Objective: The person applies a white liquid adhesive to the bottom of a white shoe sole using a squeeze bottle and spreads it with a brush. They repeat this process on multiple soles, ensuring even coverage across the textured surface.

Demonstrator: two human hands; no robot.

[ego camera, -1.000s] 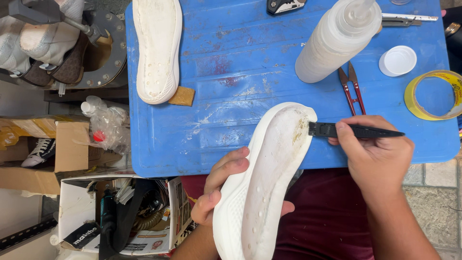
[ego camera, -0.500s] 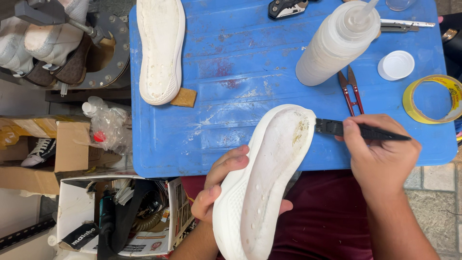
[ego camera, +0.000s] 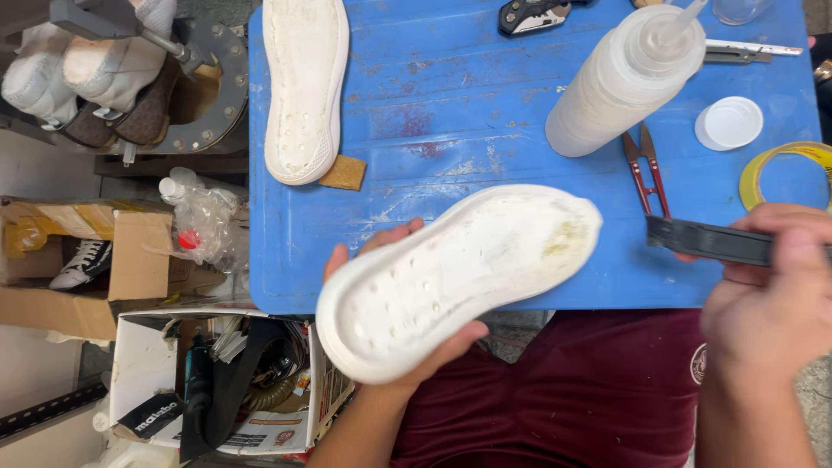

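My left hand [ego camera: 407, 351] grips a white shoe sole [ego camera: 459, 269] from underneath, inner side up, lying nearly level across the front edge of the blue table [ego camera: 451, 113]. A yellowish stain marks the sole's right end. My right hand [ego camera: 771, 299] holds a black brush [ego camera: 706, 240] to the right of the sole, its tip clear of the sole's end. A second white sole [ego camera: 305, 87] lies flat at the table's far left, with a small tan block [ego camera: 345, 172] beside its near end.
On the table stand a white squeeze bottle [ego camera: 624, 82], red snips [ego camera: 646, 169], a white lid [ego camera: 728, 122], a yellow tape roll [ego camera: 784, 173] and a utility knife [ego camera: 533, 13]. Left of the table are cardboard boxes [ego camera: 130, 260], a tool-filled box [ego camera: 234, 381] and shoes on a metal stand [ego camera: 113, 78].
My left hand has swung the sole from steeply tilted to nearly level, toe pointing right. My right hand has drawn the brush away to the right, off the sole's stained end.
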